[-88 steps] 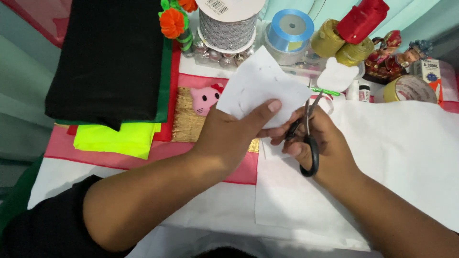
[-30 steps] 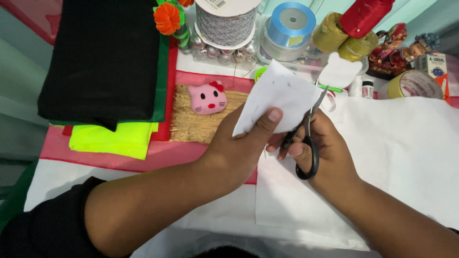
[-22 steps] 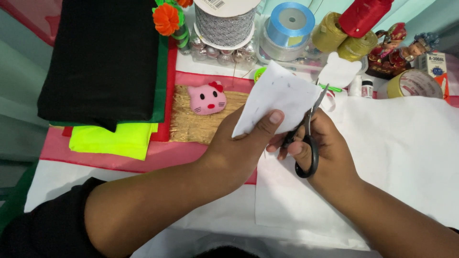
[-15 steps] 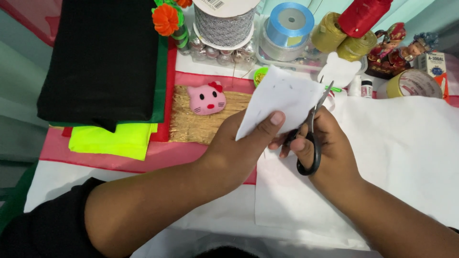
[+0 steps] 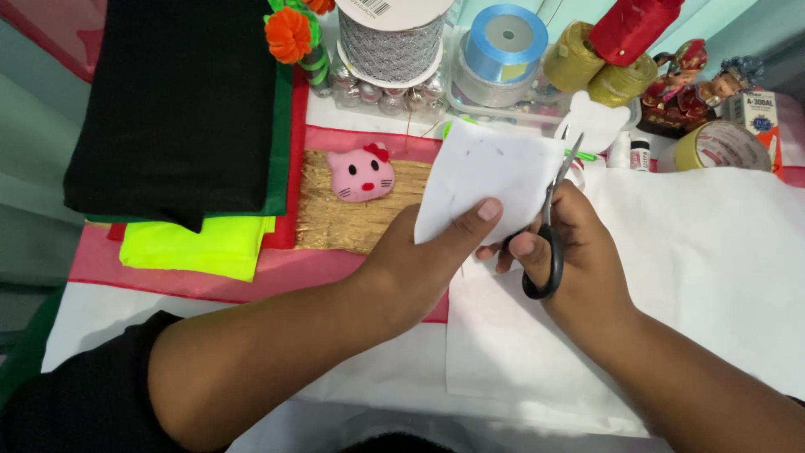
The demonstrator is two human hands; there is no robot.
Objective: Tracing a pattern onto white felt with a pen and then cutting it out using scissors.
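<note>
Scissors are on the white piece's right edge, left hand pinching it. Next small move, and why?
Probably close the scissors for a short snip along the right edge of the white piece. The blades are slightly parted at that edge, the right hand has its fingers in the black handles, and the left hand pinches the piece's lower edge, holding it up.

White sheet [image 5: 490, 172] (faintly pencil-marked, perhaps), black-handled scissors [image 5: 547, 243], pink cat face [image 5: 360, 174].

The paper piece [image 5: 486, 180] sits in the middle, on the big cloth sheet [image 5: 696, 277]. The scissors [image 5: 553, 222] are at its 3 o'clock, touching it. The cat face toy [image 5: 360, 174] lies at 9 o'clock. The ribbon spool [image 5: 503, 42] stands at 12 o'clock. The tape roll [image 5: 721, 147] is at 2 o'clock.
</note>
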